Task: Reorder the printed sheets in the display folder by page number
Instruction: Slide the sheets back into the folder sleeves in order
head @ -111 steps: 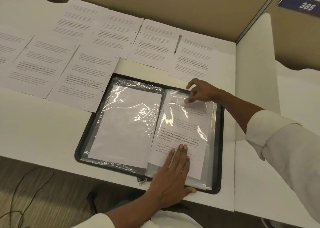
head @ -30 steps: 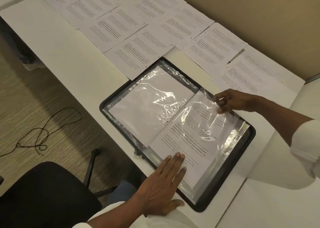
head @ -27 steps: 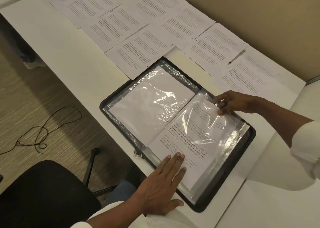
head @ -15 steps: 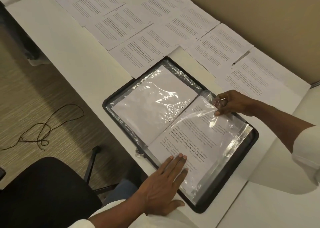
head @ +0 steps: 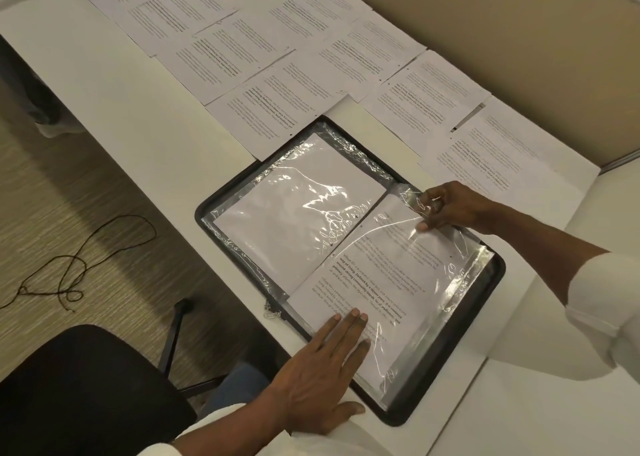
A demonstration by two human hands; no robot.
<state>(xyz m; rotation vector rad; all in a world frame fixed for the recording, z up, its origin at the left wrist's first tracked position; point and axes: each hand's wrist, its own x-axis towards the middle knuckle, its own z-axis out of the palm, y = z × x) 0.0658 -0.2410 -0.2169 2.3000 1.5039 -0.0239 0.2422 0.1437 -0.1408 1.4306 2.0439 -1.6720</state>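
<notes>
A black display folder (head: 460,358) lies open on the white desk. Its left sleeve holds a blank-faced sheet (head: 291,213). A printed sheet (head: 374,282) sits partly inside the right clear sleeve (head: 460,268), its near end still sticking out. My left hand (head: 322,369) lies flat with straight fingers on the sheet's near end. My right hand (head: 446,206) pinches the far top edge of the clear sleeve and lifts it off the paper.
Several printed sheets (head: 273,109) are spread in rows on the desk (head: 114,84) beyond the folder, up to a beige partition (head: 519,32). A black chair (head: 79,393) and a thin cable (head: 69,265) are on the floor at left. Small paper clips (head: 272,311) lie by the folder's near edge.
The printed sheet has slid further into the right sleeve. My right hand changed from pressing on the sleeve to pinching and lifting its top edge. My view has turned left.
</notes>
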